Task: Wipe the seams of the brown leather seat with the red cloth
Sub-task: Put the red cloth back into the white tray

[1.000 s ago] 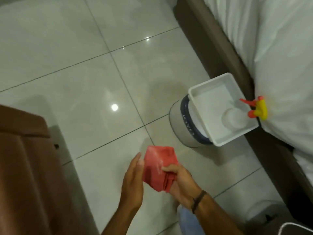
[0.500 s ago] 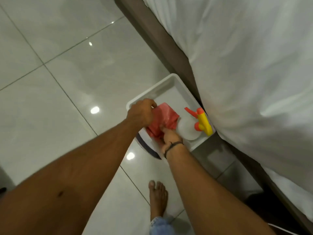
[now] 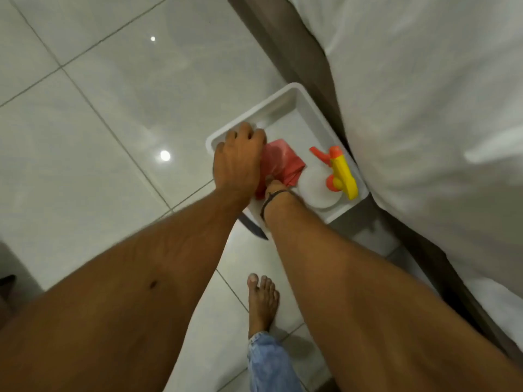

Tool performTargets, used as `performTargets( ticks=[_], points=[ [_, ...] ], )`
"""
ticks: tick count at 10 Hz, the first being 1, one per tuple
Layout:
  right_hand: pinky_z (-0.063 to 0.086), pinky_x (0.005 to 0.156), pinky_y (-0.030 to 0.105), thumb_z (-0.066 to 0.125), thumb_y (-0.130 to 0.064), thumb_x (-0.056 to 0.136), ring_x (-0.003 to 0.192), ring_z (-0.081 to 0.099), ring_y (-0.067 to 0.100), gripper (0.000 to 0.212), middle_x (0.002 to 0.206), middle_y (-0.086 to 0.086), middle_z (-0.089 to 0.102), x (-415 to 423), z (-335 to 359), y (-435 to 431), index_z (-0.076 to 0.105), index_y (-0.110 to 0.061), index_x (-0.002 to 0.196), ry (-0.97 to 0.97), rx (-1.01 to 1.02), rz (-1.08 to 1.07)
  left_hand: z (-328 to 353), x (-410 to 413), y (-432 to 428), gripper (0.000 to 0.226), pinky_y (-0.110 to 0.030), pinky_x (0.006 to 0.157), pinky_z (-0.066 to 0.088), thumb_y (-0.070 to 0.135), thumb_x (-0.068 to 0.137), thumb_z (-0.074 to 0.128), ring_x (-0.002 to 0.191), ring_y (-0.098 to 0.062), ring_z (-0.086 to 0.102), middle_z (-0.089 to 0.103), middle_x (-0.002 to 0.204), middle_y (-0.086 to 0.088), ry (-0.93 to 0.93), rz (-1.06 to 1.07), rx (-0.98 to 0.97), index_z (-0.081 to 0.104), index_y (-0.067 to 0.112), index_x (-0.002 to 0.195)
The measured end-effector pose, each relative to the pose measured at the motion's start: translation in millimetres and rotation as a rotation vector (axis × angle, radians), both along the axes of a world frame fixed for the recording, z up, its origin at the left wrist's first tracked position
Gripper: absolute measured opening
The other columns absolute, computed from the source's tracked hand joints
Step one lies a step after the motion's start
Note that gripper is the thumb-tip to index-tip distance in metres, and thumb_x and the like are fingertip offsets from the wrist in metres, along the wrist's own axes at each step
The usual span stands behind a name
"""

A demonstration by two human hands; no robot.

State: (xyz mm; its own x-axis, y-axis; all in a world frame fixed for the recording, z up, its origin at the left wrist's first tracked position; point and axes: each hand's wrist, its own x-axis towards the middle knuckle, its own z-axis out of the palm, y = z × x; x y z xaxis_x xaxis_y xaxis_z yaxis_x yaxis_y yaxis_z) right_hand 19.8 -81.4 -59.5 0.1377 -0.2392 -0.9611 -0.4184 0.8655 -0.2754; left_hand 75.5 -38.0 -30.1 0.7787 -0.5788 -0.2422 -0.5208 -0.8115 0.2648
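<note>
Underfoot, big glossy pale floor tiles (image 3: 113, 137) with thin dark grout lines and a couple of ceiling-light glints bouncing off. Over on the right, a bed with a rumpled white sheet (image 3: 424, 108) hanging down over a dull brown bed frame (image 3: 297, 66), running diagonally across the corner. Two bare forearms reaching down from the bottom of the shot.

Tucked right against that frame, a white rectangular tray (image 3: 283, 106), perched on some round container with a dark band (image 3: 252, 227), mostly hidden underneath. Inside the tray on the bed side, a spray bottle (image 3: 339, 174) lying on its side: white body, yellow and orange trigger head, touching the sheet or very nearly.

Just beside the bottle, the red cloth (image 3: 283, 162), bunched and folded, sitting in the tray's near-left part.

Left hand (image 3: 237, 159) knuckles-up, fingers curled down over the cloth's left edge by the tray rim; can't tell whether actually pinching it or just resting there. Right hand (image 3: 273, 185) mostly hidden behind the left, pushed into the cloth's near edge, so no clue how open. Thin dark wristband (image 3: 271, 198) on that wrist.

Lower down, one bare foot (image 3: 261, 301) flat on the tiles, plus a frayed blue jeans cuff (image 3: 268, 360).
</note>
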Motion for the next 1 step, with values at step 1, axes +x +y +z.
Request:
performTargets(
  ticks=[1],
  points=[
    [0.060, 0.094, 0.038, 0.076, -0.037, 0.093, 0.109, 0.072, 0.033, 0.045, 0.115, 0.011, 0.074, -26.4, 44.7, 16.0, 0.069, -0.009, 0.126, 0.242, -0.284, 0.241, 20.4, -44.8, 44.8, 0.039, -0.046, 0.112, 0.050, 0.025, 0.105, 0.054, 0.137, -0.031, 0.056, 0.057, 0.153, -0.009, 0.039, 0.164, -0.160, 0.058, 0.019, 0.143]
  ],
)
